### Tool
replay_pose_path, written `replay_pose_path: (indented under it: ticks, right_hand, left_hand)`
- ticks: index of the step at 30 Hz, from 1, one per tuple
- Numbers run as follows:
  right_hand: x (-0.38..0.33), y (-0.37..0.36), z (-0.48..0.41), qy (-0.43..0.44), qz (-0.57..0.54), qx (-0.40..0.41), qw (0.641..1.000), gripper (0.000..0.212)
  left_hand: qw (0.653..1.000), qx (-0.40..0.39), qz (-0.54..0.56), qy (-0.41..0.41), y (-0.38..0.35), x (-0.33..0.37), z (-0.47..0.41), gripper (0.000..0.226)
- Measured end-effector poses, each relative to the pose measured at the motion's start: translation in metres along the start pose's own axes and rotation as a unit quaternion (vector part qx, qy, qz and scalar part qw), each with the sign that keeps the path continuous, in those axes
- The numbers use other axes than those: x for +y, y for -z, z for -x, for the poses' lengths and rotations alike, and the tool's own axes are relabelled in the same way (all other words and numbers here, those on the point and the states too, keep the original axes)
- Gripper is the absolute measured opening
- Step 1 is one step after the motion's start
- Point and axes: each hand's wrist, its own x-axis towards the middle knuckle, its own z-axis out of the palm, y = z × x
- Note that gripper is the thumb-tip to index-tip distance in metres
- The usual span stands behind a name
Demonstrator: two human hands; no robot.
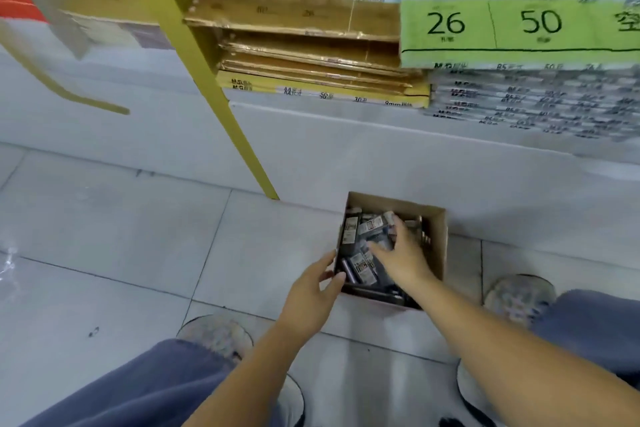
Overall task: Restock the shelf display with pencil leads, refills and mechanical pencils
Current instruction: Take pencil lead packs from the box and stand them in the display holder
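Note:
A small open cardboard box [437,246] stands on the tiled floor against the base of the shelf unit. It is filled with several small dark packs of pencil leads [360,263] bearing white barcode labels. My left hand [311,291] grips the box's near left wall, thumb over the rim. My right hand [398,250] reaches down into the box, fingers curled over the packs; what they hold is hidden under the hand.
Above the box, a white shelf [346,135] carries stacks of wrapped paper packs [519,94], brown envelopes [304,45] and a green label [502,28] reading 26 and 50. A yellow shelf post [221,94] slants down to the floor. My knees and shoes frame the box.

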Motion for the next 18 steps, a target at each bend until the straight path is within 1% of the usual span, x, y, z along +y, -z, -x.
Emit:
replay_pose_path:
  ticks: [3,7,9,13,15,18]
  right_hand:
    - [0.003,-0.010,-0.011,-0.003,0.014,0.027,1.000,0.082]
    - [0.004,-0.021,-0.017,0.015,0.032,0.084,0.996,0.069]
    - [0.003,-0.026,-0.018,0.023,0.015,0.109,0.994,0.065]
    - [-0.002,-0.034,-0.018,0.013,-0.042,0.149,0.988,0.059]
    - [-0.003,-0.035,-0.017,0.017,-0.068,0.155,0.985,0.057]
    - [-0.001,-0.032,-0.013,0.030,-0.104,0.139,0.984,0.049]
  left_hand:
    - [1.000,0.011,0.021,-0.008,0.001,-0.004,-0.003,0.044]
    - [1.000,0.007,0.020,-0.017,0.004,-0.007,-0.005,0.045]
    - [1.000,0.006,0.019,-0.018,0.005,-0.008,-0.006,0.045]
    - [1.000,0.007,0.025,-0.017,0.004,-0.009,-0.006,0.046]
    - [1.000,0.001,0.024,-0.020,0.004,-0.009,-0.005,0.045]
    - [1.000,0.002,0.025,-0.018,0.003,-0.009,-0.005,0.045]
